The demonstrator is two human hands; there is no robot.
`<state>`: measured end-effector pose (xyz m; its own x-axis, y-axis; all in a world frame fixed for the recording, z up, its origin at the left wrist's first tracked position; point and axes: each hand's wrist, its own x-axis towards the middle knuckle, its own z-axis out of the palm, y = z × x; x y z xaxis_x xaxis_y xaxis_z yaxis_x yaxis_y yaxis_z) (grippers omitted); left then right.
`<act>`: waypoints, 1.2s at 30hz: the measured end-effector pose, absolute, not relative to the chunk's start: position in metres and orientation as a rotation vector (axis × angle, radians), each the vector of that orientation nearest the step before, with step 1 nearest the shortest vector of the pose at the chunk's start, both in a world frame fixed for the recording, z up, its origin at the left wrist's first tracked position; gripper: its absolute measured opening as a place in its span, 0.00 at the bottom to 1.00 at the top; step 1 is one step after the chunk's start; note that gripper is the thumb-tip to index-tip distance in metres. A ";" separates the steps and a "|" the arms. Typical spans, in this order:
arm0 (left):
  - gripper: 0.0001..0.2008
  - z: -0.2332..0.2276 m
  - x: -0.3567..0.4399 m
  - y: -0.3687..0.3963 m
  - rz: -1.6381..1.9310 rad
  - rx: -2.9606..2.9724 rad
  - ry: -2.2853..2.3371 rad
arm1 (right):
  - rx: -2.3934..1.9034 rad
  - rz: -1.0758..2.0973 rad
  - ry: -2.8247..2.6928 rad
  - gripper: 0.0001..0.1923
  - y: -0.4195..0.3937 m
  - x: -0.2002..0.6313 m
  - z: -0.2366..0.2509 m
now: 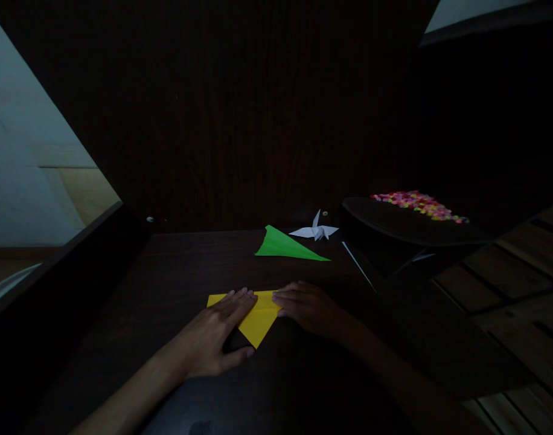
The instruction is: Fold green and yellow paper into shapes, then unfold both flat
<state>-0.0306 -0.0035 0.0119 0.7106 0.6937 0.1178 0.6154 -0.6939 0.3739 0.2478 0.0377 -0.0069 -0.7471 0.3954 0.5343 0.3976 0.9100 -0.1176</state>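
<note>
A yellow sheet of paper (258,323), folded into a downward-pointing triangle, lies on the dark table (177,266). My left hand (213,335) lies flat on its left part, fingers together and pointing up-right. My right hand (308,308) presses its fingertips on the paper's right upper edge. Neither hand grips anything; both push down on the sheet.
A green folded paper plane (288,246) lies further back, with a white paper crane (315,230) behind it. At the right a dark round tray (394,223) carries several small colourful pieces (416,204). A dark wooden panel rises behind the table; wooden floor shows at right.
</note>
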 end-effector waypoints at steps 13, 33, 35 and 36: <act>0.39 0.016 -0.031 0.000 0.416 2.652 1.111 | -0.664 0.088 -2.479 0.15 0.040 0.248 -0.014; 0.26 0.006 -0.035 0.005 0.604 2.727 1.127 | -0.679 0.109 -2.446 0.14 0.038 0.243 -0.009; 0.29 0.003 -0.036 0.005 0.645 2.714 1.153 | -0.708 0.106 -2.431 0.14 0.037 0.242 -0.011; 0.30 0.001 -0.036 0.005 0.669 2.699 1.163 | -0.718 0.111 -2.419 0.14 0.037 0.241 -0.011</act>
